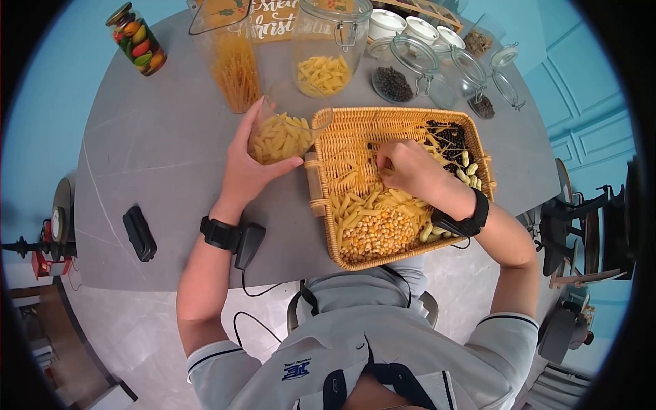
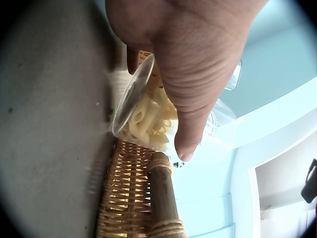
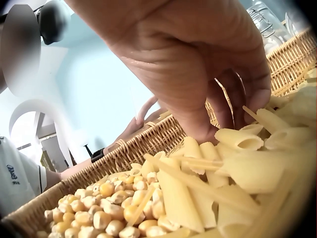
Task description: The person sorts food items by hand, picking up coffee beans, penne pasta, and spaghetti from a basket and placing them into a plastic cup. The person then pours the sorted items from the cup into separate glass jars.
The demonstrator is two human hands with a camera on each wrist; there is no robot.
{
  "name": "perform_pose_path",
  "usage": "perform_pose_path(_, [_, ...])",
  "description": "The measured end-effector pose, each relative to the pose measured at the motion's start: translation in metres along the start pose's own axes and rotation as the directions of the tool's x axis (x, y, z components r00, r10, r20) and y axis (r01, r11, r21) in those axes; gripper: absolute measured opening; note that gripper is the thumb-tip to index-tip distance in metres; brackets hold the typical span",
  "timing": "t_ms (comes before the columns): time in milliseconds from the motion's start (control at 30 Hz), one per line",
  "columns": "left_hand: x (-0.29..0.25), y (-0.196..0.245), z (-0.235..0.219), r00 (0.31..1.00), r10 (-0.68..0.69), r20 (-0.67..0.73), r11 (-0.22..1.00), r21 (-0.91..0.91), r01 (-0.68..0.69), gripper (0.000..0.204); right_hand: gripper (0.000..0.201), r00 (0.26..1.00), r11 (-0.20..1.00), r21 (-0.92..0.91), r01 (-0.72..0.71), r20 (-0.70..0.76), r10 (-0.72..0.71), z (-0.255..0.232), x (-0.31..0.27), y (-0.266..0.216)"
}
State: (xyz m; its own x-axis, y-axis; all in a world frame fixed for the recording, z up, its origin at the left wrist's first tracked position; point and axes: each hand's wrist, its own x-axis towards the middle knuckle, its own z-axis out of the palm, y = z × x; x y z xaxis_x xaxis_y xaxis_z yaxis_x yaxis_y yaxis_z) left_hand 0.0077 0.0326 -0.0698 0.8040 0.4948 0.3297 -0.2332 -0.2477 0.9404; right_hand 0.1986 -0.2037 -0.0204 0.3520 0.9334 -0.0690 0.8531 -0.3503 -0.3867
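Note:
My left hand [image 1: 254, 167] grips a clear container of penne [image 1: 281, 139] beside the basket's left handle; in the left wrist view the thumb lies along the container [image 2: 148, 121]. Inside the wicker basket [image 1: 331, 236], my right hand [image 1: 413, 167] reaches down with curled fingers among the penne [image 1: 355, 210]. In the right wrist view the fingertips of the right hand [image 3: 230, 130] touch the penne [image 3: 181, 193]; whether they pinch a piece is hidden. Corn kernels [image 1: 376, 234] lie at the basket's near side, black beans [image 1: 447, 140] at its far right, peanuts [image 1: 469, 171] along the right.
Behind the basket stand a container of spaghetti [image 1: 236, 72], a jar of penne [image 1: 324, 72], open glass jars [image 1: 393, 83] and white lidded pots [image 1: 418, 29]. A jar of colourful vegetables [image 1: 140, 46] is at the back left. A black case [image 1: 139, 233] lies on the table [image 1: 184, 178].

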Motion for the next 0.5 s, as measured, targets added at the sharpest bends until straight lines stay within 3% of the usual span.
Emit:
perform_pose_path(233, [0.0, -0.002, 0.0, 1.0, 0.009, 0.0, 1.0, 0.008, -0.009, 0.104, 0.015, 0.993, 0.993, 0.113, -0.024, 0.12, 0.011, -0.014, 0.001, -0.004])
perform_pose_path(433, [0.0, -0.004, 0.0, 1.0, 0.021, 0.002, 1.0, -0.011, -0.021, 0.104, 0.019, 0.989, 0.992, 0.004, 0.124, 0.074, -0.124, -0.009, -0.005, 0.011])
perform_pose_path(500, [0.0, -0.003, 0.0, 1.0, 0.018, 0.002, 1.0, -0.011, -0.018, 0.104, 0.018, 0.992, 0.996, -0.02, 0.091, 0.095, -0.088, -0.012, -0.005, 0.009])
